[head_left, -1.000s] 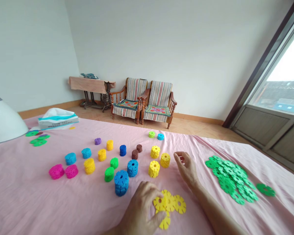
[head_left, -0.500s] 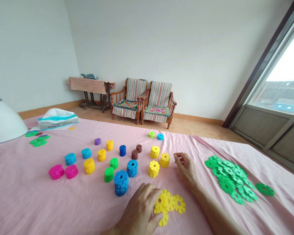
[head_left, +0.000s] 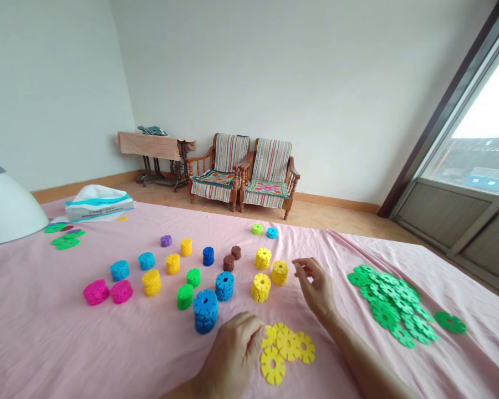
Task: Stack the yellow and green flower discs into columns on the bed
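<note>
My left hand point(head_left: 235, 352) is low in the middle, thumb and fingers pinched at the edge of a yellow notched disc point(head_left: 269, 336). Its fingers hide part of that disc. Several flat yellow discs point(head_left: 289, 344) overlap on the cloth just to the right. My right hand point(head_left: 316, 285) hovers beside a short yellow stack point(head_left: 280, 273), its fingers loosely curved and nothing visible between them. Two more yellow stacks point(head_left: 260, 287) stand to the left of it. Two taller blue stacks point(head_left: 205, 311) are beyond my left hand.
A heap of green discs point(head_left: 393, 302) lies at the right, one green disc point(head_left: 450, 322) apart from it. Small coloured stacks point(head_left: 151, 282) spread across the pink cloth point(head_left: 141, 349). At the left are loose discs point(head_left: 65, 240), a tissue box point(head_left: 100, 205) and a white rounded object point(head_left: 10, 213).
My left hand has drawn slightly left with the yellow disc at its fingers, uncovering more of the disc below. My right hand's fingertips have shifted slightly left and spread a little.
</note>
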Tool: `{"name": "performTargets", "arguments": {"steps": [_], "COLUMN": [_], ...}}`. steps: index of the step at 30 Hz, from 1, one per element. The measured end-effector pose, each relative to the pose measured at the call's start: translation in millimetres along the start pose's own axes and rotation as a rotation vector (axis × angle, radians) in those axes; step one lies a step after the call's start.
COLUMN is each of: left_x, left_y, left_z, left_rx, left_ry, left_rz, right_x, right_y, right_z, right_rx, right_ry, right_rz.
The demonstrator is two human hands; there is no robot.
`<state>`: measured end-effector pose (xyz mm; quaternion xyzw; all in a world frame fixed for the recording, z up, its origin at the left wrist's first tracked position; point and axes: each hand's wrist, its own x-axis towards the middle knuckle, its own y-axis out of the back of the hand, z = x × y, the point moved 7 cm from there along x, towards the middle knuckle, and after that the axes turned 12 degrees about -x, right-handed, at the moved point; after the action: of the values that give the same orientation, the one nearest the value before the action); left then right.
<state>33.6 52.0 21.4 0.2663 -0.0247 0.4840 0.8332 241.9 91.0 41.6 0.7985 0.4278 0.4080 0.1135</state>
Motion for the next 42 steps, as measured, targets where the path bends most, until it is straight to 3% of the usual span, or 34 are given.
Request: {"name": "performTargets", "arguments": {"steps": [5, 8, 11, 16, 20, 27, 32, 35, 38, 42], "left_x": [2, 0, -5, -13, -12, -8, -3, -1, 0, 0], "left_y": [4.8, 4.9, 9.6, 23.3, 25.5, 24.0, 9.0, 6.0, 3.5, 1.6], "left_z": [-26, -38, -48, -57, -55, -43, -38, -33, -30, -30], "left_rx": [-0.476, -0.668, -0.729, -0.681, -0.619, -0.684, -0.771, -0.753, -0.736, -0.707], "left_ry": [0.271, 0.367, 0.404, 0.397, 0.417, 0.364, 0.376, 0.341, 0.341, 0.359], "left_rz": [0.195, 0.299, 0.408, 0.568, 0.546, 0.512, 0.368, 0.319, 0.269, 0.233], "right_x": [-18, -35, -48, -57, -59, -58, -37, -26, -22, -27], "right_y": [-2, -9, -16, -24, -29, -28, -22, -22, -26, -43], "right_z": [-53, -79, -99, -112, -110, -109, -73, -55, -48, -41], "right_rx": [0.092, 0.063, 0.000, -0.068, -0.095, -0.045, -0.030, -0.018, -0.031, -0.068], "right_ry": [0.334, 0.523, 0.649, 0.725, 0.737, 0.691, 0.404, 0.236, 0.143, -0.015], "right_rz": [-0.151, -0.266, -0.358, -0.415, -0.445, -0.409, -0.143, -0.076, -0.072, -0.212]}}
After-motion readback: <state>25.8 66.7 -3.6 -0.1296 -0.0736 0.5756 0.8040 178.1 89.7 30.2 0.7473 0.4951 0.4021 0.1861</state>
